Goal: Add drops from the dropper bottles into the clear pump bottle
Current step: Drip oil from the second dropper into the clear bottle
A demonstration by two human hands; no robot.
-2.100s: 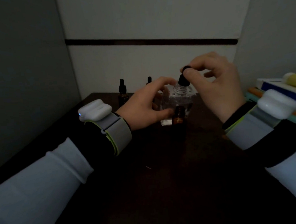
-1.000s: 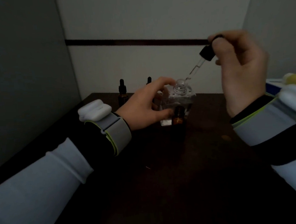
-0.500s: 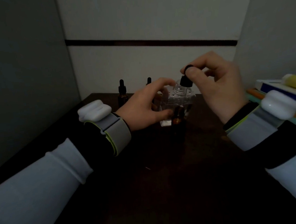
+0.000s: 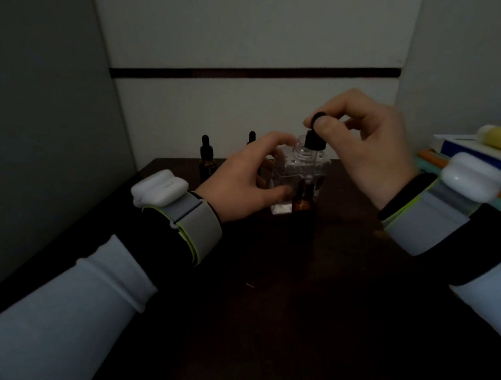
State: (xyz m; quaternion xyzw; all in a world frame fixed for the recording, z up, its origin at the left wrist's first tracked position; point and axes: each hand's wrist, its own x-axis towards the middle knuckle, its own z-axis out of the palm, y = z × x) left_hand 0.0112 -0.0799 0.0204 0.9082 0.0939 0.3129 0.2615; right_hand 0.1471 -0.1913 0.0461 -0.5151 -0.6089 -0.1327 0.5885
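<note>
The clear pump bottle point(image 4: 302, 164) stands uncapped at the back of the dark table, and my left hand point(image 4: 248, 178) curls around its left side. My right hand point(image 4: 368, 149) pinches the black bulb of a dropper point(image 4: 316, 134) between thumb and forefinger. The dropper's glass tube points down just in front of the clear bottle, toward the open neck of an amber dropper bottle point(image 4: 303, 201) standing in front of it. Whether the tube tip is inside that neck is hard to tell in the dim light.
Two capped amber dropper bottles point(image 4: 206, 160) point(image 4: 251, 137) stand at the back by the wall, the right one mostly hidden behind my left hand. A stack of books with a yellow object point(image 4: 477, 150) lies at the right. Walls close in on three sides of the table point(image 4: 280, 291).
A second ago my right hand held the dropper raised and tilted over the clear bottle's mouth. It has since come down and now holds the dropper upright above the amber bottle. The left hand stayed put.
</note>
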